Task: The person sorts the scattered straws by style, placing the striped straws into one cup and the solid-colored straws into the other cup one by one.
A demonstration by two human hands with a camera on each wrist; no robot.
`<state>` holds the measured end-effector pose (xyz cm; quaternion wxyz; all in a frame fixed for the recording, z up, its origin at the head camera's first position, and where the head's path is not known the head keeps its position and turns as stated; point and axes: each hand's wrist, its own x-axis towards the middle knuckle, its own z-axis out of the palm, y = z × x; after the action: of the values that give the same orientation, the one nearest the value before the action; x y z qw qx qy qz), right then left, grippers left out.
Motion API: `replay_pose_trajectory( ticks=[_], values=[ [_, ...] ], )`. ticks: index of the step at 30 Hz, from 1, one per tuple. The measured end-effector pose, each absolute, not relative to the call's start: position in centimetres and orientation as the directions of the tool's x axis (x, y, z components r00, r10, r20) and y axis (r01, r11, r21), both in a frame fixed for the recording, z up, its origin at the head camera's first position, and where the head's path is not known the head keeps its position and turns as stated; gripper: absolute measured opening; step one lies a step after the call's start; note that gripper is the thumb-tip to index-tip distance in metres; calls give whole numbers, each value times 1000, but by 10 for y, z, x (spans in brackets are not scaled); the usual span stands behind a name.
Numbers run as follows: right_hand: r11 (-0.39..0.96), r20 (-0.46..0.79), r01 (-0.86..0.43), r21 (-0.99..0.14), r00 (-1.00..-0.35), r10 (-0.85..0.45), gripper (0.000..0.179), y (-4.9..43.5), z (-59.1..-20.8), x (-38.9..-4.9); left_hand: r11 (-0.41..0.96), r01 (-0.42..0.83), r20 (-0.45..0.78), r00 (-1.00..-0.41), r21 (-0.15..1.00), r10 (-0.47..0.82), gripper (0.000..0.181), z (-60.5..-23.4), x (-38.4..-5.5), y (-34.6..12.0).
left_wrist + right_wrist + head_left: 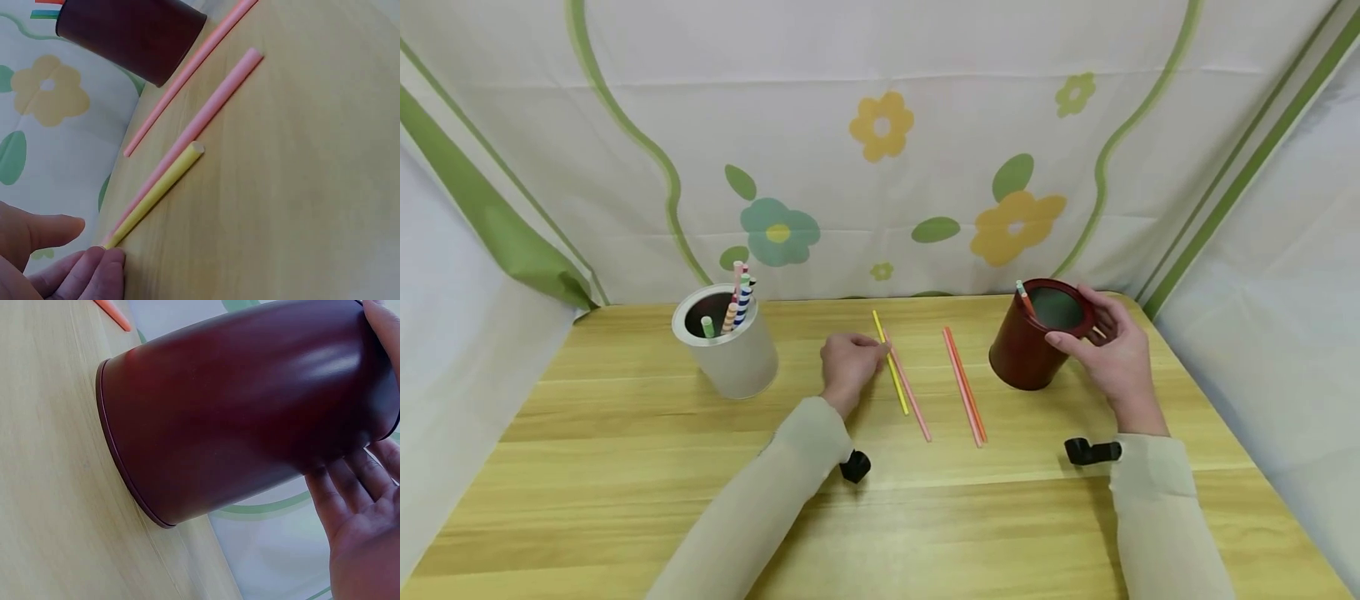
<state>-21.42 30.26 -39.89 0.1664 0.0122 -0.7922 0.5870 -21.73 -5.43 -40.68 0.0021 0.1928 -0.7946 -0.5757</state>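
A yellow stick [891,367] and a pink stick [912,396] lie crossing on the wooden table. My left hand [850,362] is at the yellow stick's far half, fingertips touching it; in the left wrist view the thumb [59,230] stands apart from the fingers. With my right hand [1112,350] I grip a dark red cylindrical cup [1026,346] near its rim, thumb on the near side and fingers behind. The cup leans slightly, and an orange and a teal-tipped stick [1024,298] poke out of it.
Between the hands lie another pink stick [962,387] and an orange stick [967,387], side by side. A white cup [737,362] holding several striped and plain sticks [741,304] stands at the left. Behind the table [625,467] hangs a flowered curtain [820,150].
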Motion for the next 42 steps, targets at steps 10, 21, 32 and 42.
replay_pose_trajectory(
  ticks=[10, 21, 32, 42],
  values=[
    [316, 287, -222, -922, -942, 173, 81, 301, -400, -214, 362, -350, -238, -917, 864, -320, 14, -406, -230, -51],
    [334, 286, -219, -917, -944, 165, 82, 304, -398, -215, 454, -400, -289, -911, 796, -295, 20, -411, -247, -51],
    [346, 289, -219, -913, -943, 166, 83, 303, -399, -214, 546, -420, -266, -902, 725, -341, 17, -405, -245, -45],
    [354, 284, -210, -911, -944, 168, 82, 302, -399, -213, 578, -412, -261, -907, 704, -330, 17, -406, -246, -45]
  ],
)
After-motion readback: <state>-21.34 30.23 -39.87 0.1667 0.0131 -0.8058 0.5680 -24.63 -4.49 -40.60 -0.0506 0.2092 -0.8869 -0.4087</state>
